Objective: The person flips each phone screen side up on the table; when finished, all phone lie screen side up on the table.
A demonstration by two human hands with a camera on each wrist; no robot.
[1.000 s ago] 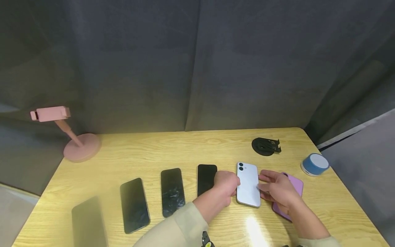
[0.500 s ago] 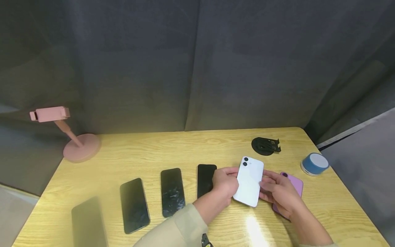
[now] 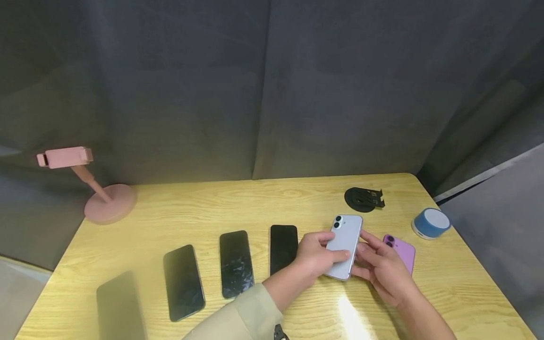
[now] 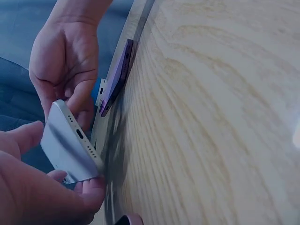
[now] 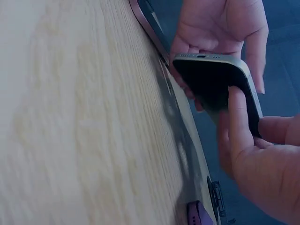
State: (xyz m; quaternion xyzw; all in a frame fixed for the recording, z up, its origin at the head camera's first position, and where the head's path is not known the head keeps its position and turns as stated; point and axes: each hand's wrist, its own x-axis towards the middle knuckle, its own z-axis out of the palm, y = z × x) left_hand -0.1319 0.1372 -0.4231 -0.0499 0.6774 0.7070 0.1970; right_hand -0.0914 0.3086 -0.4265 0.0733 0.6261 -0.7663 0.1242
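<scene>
A white smartphone (image 3: 345,232) is held above the wooden table, tilted, its two-lens back facing up. My left hand (image 3: 313,255) grips its left side, thumb across the back and fingers below. At the right edge my right hand (image 3: 386,271) pinches it; in the right wrist view a finger lies on the dark screen (image 5: 206,82) and the thumb is at the edge. The phone's bottom edge with its charging port (image 4: 78,133) shows in the left wrist view. A purple phone (image 3: 403,252) lies on the table, partly behind my right hand.
Several dark phones lie in a row to the left, among them one (image 3: 284,248) beside my left hand and another (image 3: 236,264). A folded black stand (image 3: 361,200), a blue speaker (image 3: 430,225) and a pink phone stand (image 3: 108,208) stand farther back. Dark curtain (image 3: 191,94) closes the rear.
Both hands have raised the white phone from the table and tilted it. My left thumb has moved onto its back, and my right fingers have gone under its right edge.
</scene>
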